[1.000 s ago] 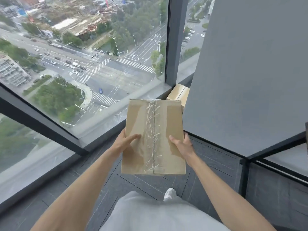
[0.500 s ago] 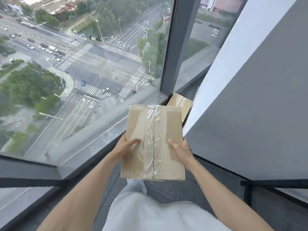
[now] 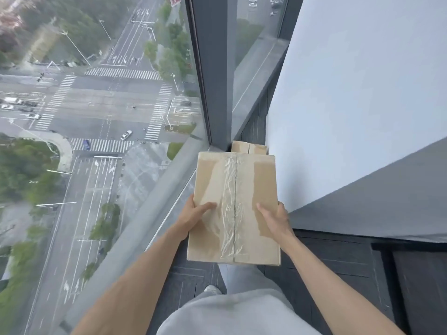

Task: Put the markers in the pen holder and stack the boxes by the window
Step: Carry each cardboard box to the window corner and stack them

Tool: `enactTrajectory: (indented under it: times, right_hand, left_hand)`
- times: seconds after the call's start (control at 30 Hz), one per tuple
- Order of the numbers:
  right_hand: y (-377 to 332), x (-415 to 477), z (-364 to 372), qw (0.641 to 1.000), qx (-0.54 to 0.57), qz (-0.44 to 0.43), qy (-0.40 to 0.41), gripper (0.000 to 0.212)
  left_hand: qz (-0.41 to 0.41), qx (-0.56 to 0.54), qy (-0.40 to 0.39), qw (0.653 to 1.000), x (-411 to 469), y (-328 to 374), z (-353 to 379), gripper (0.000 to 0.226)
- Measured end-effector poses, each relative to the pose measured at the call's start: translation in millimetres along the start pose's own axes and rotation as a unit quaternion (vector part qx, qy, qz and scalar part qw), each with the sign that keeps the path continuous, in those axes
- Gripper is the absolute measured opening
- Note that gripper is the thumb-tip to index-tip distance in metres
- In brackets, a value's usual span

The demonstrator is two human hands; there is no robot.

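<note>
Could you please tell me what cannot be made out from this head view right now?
- Second box on the floor: mostly hidden behind the held box.
- Fingers of left hand and right hand: under the held box.
- Markers and pen holder: outside the head view.

A high-rise office: floor-to-ceiling window (image 3: 121, 117) far above a road junction, dark carpet tiles (image 3: 188, 281).

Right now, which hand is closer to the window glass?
Left. The left hand grips the taped box on its window-side edge, beside the window glass; the right hand grips the opposite edge, toward the wall.
</note>
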State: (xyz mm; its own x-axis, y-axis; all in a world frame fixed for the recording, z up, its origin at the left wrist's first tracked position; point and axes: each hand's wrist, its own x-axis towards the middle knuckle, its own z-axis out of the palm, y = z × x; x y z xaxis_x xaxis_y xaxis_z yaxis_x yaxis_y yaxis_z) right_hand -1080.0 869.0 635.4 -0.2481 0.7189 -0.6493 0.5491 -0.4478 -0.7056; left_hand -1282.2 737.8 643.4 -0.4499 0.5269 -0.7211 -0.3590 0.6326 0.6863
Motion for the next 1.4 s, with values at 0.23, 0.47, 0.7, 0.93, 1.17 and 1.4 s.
enactTrajectory:
  times: [0.23, 0.47, 0.7, 0.93, 1.17, 1.4]
  right_hand:
    - [-47, 104, 4, 0.999, 0.016, 0.040, 0.029, 0.053]
    - [-76, 166, 5, 0.992, 0.022, 0.087, 0.090, 0.046]
    - [-63, 238, 14, 0.986, 0.036, 0.142, 0.079, 0.038]
    - [-27, 315, 36, 0.978, 0.076, 0.180, 0.073, 0.038]
    - [12, 386, 61, 0.976, 0.083, 0.183, 0.087, 0.057]
    - [19, 452, 54, 0.983, 0.004, 0.163, 0.089, 0.052]
  left_hand:
    - [-0.014, 0.026, -0.014, 0.999, 117, 70, 17, 0.063]
    - [-0.052, 0.014, -0.031, 0.998, 194, 102, 36, 0.063]
    - [-0.080, 0.031, -0.060, 0.995, 271, 100, 49, 0.069]
    - [-0.092, 0.101, -0.079, 0.987, 359, 83, 57, 0.062]
    - [-0.104, 0.181, -0.088, 0.974, 439, 52, 59, 0.069]
    - [-0.096, 0.157, -0.087, 0.979, 495, 45, 83, 0.065]
